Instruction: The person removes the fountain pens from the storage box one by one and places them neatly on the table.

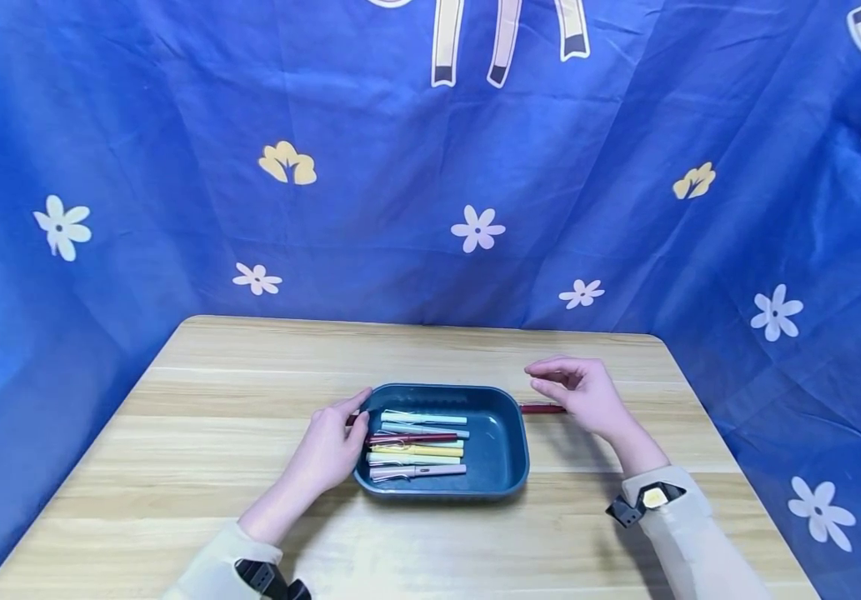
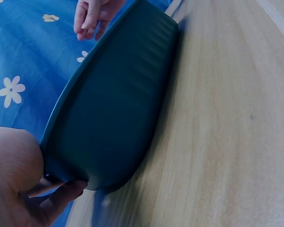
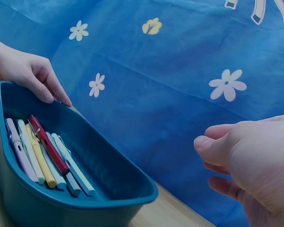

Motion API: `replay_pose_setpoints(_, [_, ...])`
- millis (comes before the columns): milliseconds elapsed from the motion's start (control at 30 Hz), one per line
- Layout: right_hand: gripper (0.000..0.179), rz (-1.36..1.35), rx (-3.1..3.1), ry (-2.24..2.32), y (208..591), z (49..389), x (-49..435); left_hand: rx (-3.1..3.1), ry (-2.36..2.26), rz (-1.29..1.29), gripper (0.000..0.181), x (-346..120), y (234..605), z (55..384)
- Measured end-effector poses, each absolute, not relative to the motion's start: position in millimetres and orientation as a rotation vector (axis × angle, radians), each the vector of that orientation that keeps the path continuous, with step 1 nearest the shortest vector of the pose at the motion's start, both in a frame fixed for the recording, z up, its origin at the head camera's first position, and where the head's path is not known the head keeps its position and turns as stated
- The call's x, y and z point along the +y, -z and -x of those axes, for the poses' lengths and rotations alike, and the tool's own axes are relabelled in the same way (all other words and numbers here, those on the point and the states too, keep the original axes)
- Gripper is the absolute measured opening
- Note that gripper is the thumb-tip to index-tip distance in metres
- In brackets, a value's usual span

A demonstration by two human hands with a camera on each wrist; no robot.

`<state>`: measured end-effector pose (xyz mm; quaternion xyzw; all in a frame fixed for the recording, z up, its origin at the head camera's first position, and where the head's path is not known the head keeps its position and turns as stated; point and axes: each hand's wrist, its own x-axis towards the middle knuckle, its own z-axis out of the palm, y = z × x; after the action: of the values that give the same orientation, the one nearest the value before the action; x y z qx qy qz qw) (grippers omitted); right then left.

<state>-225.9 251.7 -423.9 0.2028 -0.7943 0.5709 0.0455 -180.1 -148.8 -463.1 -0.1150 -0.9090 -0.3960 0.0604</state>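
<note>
A dark teal plastic basin [image 1: 498, 492] stands on the table with several clipped pens inside. A dark red pen [image 1: 418, 437] lies over the others, with a lilac pen [image 1: 430, 471] at the near side. My left hand [image 1: 332, 442] grips the basin's left end, thumb at the rim and fingers against the outer wall. A small dark red piece shows between that thumb and forefinger. My right hand [image 1: 580, 392] hovers past the basin's right end, fingers loosely curled and holding nothing. Near it another dark red pen [image 1: 538, 408] lies on the table, partly hidden by the hand.
The wooden table [image 1: 212, 400] has a pale grain and rounded far corners. A blue cloth [image 1: 370, 208] with flowers hangs behind it and along both sides. Each forearm wears a dark strapped device, such as the one on the right wrist [image 1: 643, 500].
</note>
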Motion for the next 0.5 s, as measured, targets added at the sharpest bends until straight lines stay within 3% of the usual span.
replay_pose_setpoints(500, [0.022,-0.591,-2.460,-1.938,418.5,220.9,223.8,-2.755,1.202,0.329,0.046,-146.3,463.1,176.7])
